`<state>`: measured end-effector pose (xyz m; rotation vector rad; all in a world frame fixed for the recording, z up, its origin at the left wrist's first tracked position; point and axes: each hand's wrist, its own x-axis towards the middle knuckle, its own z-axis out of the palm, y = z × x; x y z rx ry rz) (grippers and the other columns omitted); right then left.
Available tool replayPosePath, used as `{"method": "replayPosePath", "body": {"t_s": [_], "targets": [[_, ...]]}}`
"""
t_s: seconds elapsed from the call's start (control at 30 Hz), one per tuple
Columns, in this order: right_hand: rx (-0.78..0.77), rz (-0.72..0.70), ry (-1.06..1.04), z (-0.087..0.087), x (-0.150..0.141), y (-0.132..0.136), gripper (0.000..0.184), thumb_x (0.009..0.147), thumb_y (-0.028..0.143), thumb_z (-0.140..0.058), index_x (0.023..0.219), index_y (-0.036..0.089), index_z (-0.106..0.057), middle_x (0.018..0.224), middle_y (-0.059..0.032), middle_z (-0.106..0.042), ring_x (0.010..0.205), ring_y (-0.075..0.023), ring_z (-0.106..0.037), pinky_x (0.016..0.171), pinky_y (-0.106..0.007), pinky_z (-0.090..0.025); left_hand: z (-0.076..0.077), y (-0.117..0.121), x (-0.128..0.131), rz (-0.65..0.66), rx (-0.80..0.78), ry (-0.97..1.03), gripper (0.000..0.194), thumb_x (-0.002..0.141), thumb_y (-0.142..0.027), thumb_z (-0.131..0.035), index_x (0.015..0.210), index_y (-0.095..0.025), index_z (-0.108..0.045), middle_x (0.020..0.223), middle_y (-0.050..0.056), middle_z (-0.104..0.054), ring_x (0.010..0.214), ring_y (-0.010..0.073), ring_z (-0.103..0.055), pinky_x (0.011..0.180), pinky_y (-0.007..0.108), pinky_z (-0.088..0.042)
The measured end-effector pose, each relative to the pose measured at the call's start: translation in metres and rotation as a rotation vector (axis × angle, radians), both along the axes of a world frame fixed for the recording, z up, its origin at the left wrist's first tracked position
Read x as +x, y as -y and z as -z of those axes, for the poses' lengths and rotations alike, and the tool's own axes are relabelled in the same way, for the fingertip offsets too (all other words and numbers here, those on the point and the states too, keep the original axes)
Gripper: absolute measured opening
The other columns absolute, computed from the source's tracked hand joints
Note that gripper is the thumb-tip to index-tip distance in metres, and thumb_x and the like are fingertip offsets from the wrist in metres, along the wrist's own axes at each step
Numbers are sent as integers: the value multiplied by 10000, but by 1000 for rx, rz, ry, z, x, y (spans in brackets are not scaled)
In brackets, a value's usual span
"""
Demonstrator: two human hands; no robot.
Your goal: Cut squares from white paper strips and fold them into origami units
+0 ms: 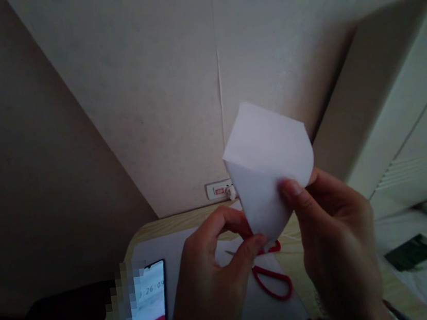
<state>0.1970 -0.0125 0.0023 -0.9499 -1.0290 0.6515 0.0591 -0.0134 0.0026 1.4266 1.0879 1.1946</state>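
Observation:
A folded piece of white paper (265, 151) is held up above the table, its broad end upward and its narrow end down. My left hand (215, 269) pinches the narrow lower end between thumb and forefinger. My right hand (334, 228) grips the paper's right side, thumb on the near face and the other fingers behind. Below the paper lies a pair of scissors with red handles (291, 288), partly hidden by the paper and my left hand. White paper sheets (269, 311) lie under the scissors.
A phone (152, 292) with a lit screen lies at the left of the wooden table (189, 217). Behind the table, a plug sits in a wall power outlet (217, 189). A pale cabinet (397, 101) stands at the right, with a dark green flat item (414, 252) below it.

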Motion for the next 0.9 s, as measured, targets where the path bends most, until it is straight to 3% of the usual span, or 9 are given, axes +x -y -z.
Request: {"method": "replayPosePath", "body": {"t_s": [0.2, 0.37, 0.47, 0.5, 0.6, 0.67, 0.77, 0.9], "targets": [[9, -31, -126, -2, 4, -1, 136, 885, 235, -734, 753, 261, -757, 695, 15, -687, 637, -135, -584, 544, -213, -483, -6, 4, 9, -49, -2, 34, 230, 800, -208, -690, 583, -258, -634, 597, -73, -668, 646, 148, -631, 672, 247, -450], [16, -67, -146, -2, 10, -5, 176, 864, 266, -760, 695, 237, -720, 641, 34, -617, 608, -118, -514, 528, -205, -429, 0, -1, 7, -38, 76, -30, 120, 752, -146, -750, 705, -254, -731, 768, -52, -757, 847, 180, -702, 821, 263, -461], [-1, -147, -101, -2, 16, -9, 112, 837, 272, -768, 735, 236, -741, 677, 23, -670, 644, -144, -593, 577, -238, -489, 10, -10, 3, -63, 93, -24, 121, 751, -121, -767, 742, -241, -764, 815, -19, -764, 900, 208, -707, 880, 293, -470], [0, -190, -86, -2, 19, -11, 61, 831, 267, -771, 776, 244, -759, 715, 17, -709, 685, -162, -640, 616, -259, -524, 13, -14, 3, -83, 82, 59, 116, 746, -122, -782, 749, -237, -774, 837, -8, -766, 942, 220, -706, 925, 306, -474], [69, -344, 43, -2, 28, -18, 26, 845, 309, -786, 864, 296, -798, 832, 12, -779, 855, -209, -726, 768, -336, -591, 19, -25, 2, -124, 92, 167, 83, 763, -181, -786, 704, -236, -762, 868, 14, -756, 958, 239, -708, 897, 332, -543], [139, -417, 172, -3, 34, -22, 97, 811, 403, -829, 772, 316, -811, 832, 11, -769, 867, -206, -723, 805, -341, -591, 18, -29, 2, -135, 90, 238, 102, 768, -213, -785, 674, -237, -753, 870, 34, -759, 951, 251, -709, 844, 335, -576], [178, -468, 308, -4, 42, -24, 188, 749, 487, -863, 670, 320, -829, 811, -16, -729, 769, -188, -691, 728, -304, -581, 11, -28, 0, -107, 34, 331, 113, 798, -228, -775, 690, -223, -743, 833, 34, -773, 834, 216, -724, 774, 305, -587], [219, -515, 468, -2, 49, -21, 264, 860, 537, -741, 768, 325, -870, 823, -55, -709, 687, -177, -664, 674, -296, -571, 2, -22, -8, -26, -60, 458, 150, 820, -308, -783, 872, -181, -723, 862, 57, -808, 669, 173, -740, 667, 280, -597]]}}
